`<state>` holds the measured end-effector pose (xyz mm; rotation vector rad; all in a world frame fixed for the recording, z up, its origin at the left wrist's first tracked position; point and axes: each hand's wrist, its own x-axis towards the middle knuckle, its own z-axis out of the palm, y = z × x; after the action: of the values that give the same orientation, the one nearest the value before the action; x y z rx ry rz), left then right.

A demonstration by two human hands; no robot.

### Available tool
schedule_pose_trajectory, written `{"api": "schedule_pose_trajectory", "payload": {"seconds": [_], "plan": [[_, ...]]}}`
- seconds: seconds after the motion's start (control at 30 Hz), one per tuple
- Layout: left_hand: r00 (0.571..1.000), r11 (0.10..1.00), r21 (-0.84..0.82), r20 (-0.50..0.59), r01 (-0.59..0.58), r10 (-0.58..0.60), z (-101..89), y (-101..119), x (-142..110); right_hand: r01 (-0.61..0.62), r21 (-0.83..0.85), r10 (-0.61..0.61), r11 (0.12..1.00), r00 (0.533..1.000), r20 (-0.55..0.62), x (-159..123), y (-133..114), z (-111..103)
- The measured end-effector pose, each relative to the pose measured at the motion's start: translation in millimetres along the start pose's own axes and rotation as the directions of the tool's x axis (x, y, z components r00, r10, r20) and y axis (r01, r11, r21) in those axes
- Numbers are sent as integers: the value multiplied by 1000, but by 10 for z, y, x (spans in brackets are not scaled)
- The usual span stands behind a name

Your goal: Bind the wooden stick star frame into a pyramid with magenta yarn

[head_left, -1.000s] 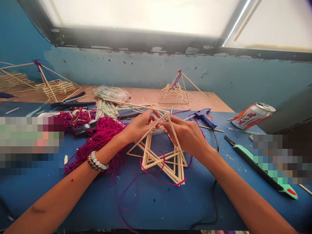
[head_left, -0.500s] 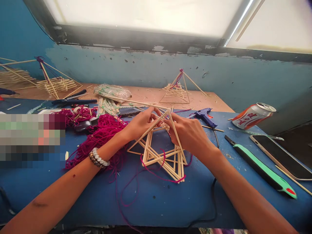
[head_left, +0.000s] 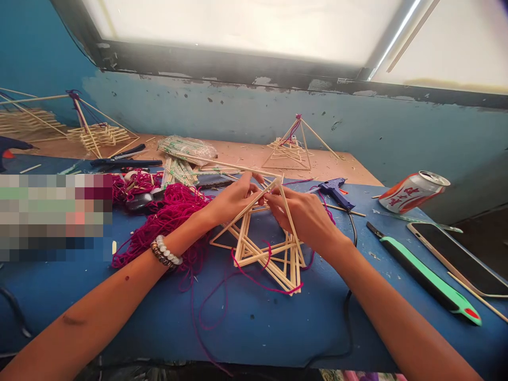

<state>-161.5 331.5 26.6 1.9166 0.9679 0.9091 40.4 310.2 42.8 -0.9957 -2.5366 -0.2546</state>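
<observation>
A wooden-stick frame stands on the blue table, its thin sticks rising to a peak with layered, crossed sticks at the base. My left hand, with beads at the wrist, reaches behind the frame's left upright, fingers bent and pinched just below the peak. Fingertips of my right hand meet it there, closed together. What they pinch is hidden by the sticks and too small to make out. Magenta yarn loops across the frame's base and trails to the table's front edge. A yarn heap lies beside my left forearm.
On the right are a blue glue gun, a tilted drink can, a green utility knife and a phone. Finished-looking stick pyramids stand by the wall. Packaged sticks and black-handled pliers lie behind.
My right hand has turned slightly and its fingertips have drawn closer to my left fingers below the peak. Some magenta yarn now shows behind my right hand. The view has shifted slightly.
</observation>
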Motion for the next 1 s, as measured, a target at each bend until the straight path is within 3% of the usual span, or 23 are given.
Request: {"api": "schedule_pose_trajectory", "payload": {"seconds": [0.13,0.37,0.57,0.8,1.0], "plan": [[999,999,25,26,-27,27,-3,14,-19,0,63,1,998,1000,-14,37,17,34],[997,988,135,31,-78,75,-29,95,-31,-37,27,37,999,999,-13,66,-24,34],[992,975,187,-3,-121,124,-64,121,-13,-94,43,92,995,995,48,46,-31,15],[994,992,-72,38,105,-103,-111,117,-9,-116,77,113,990,993,40,16,-26,-4],[986,987,-60,90,148,-142,-135,152,-12,-96,119,95,988,995,17,15,-30,18]]}}
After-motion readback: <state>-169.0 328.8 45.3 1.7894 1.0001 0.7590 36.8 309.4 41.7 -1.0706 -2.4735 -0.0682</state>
